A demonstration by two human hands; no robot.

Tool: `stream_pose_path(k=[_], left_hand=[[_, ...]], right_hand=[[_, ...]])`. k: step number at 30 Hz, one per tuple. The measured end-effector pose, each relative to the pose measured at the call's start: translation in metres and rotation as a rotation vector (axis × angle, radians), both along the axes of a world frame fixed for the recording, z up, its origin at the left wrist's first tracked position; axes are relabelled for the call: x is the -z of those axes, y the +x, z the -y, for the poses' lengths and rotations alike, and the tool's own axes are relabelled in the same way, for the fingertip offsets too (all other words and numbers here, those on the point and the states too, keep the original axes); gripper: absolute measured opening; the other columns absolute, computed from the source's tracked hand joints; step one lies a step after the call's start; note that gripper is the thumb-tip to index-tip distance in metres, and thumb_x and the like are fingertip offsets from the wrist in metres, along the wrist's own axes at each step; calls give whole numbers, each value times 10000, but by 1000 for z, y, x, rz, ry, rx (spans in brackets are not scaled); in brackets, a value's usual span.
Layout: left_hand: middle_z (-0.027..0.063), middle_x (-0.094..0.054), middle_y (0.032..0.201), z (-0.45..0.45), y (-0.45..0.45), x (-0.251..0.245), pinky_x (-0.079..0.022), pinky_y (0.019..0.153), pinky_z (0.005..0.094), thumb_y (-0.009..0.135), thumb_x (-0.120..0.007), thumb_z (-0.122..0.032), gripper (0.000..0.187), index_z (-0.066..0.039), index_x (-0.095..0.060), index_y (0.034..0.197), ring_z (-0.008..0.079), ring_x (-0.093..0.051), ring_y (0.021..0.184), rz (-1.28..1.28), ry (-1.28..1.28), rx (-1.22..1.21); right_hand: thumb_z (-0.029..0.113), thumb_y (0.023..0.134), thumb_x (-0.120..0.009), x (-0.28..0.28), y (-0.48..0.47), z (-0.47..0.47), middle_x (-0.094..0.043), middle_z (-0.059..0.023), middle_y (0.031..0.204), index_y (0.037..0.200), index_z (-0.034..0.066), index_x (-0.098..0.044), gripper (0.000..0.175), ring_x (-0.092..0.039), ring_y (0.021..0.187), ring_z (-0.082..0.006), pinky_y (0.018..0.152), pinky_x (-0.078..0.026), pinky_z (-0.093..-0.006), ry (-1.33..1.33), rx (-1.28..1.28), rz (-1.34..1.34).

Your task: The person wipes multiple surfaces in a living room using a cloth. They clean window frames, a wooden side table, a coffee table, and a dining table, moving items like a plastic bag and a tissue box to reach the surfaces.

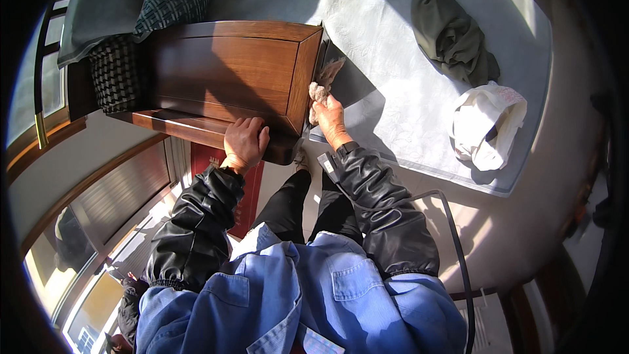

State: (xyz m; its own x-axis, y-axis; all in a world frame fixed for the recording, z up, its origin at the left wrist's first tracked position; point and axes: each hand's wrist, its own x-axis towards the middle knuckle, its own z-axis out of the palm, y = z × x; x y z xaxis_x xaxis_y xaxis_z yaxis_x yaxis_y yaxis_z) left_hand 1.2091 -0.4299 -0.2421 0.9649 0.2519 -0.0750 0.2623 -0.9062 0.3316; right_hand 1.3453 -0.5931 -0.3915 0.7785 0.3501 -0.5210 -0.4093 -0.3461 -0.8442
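Observation:
My left hand (246,141) rests with bent fingers on the lower ledge of a dark brown wooden bed headboard or end panel (231,69); it holds nothing that I can see. A fluffy beige cloth (319,92) is bunched in my right hand (330,114), at the panel's right end, with part of it sticking up behind the edge. Sunlight and shadow fall across the glossy wood. Both forearms wear black sleeve covers, and a black band is on my right wrist.
A pale grey-blue covered bed (373,24) bears a crumpled olive cloth (454,34) and a white bag (489,125). Patterned cushions (172,2) stand at the upper left. A black cable (454,236) loops by my right arm. Windows line the left; a red box or mat (248,196) lies below.

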Motion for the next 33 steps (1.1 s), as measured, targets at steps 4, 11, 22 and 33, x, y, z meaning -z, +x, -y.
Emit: stream_pose_path(k=[4, 11, 22, 33], left_hand=[[116, -660, 839, -3, 1, 0, -490, 707, 450, 894, -643, -219, 169, -56, -648, 941, 352, -621, 802, 38, -4, -6], [114, -632, 811, -4, 0, 4, -478, 689, 453, 887, -635, -203, 150, -57, -630, 920, 356, -600, 772, 50, -2, 2], [116, -644, 834, -9, 0, -1, -483, 699, 449, 882, -647, -208, 171, -56, -646, 958, 351, -612, 799, 43, -1, 8], [121, -656, 841, -5, -1, 2, -490, 711, 455, 911, -625, -210, 158, -57, -646, 948, 358, -618, 790, 55, -6, 20]], right_hand=[[-11, 863, -597, 8, -7, 33, -726, -45, 1057, 1289, 35, -669, 435, -679, 939, -137, 891, -538, -299, 251, 67, -277], [34, 871, -506, 60, 120, -56, -679, -126, 1004, 1161, -49, -638, 329, -617, 901, -244, 819, -513, -354, -120, 38, 221], [-12, 905, -463, 31, 10, -13, -708, -56, 1174, 1304, 29, -656, 445, -648, 1066, -186, 959, -499, -295, 320, 431, -377], [-5, 903, -544, 18, -104, 26, -708, -95, 1137, 1274, 2, -647, 385, -657, 1034, -200, 901, -530, -331, 128, 228, -411]])
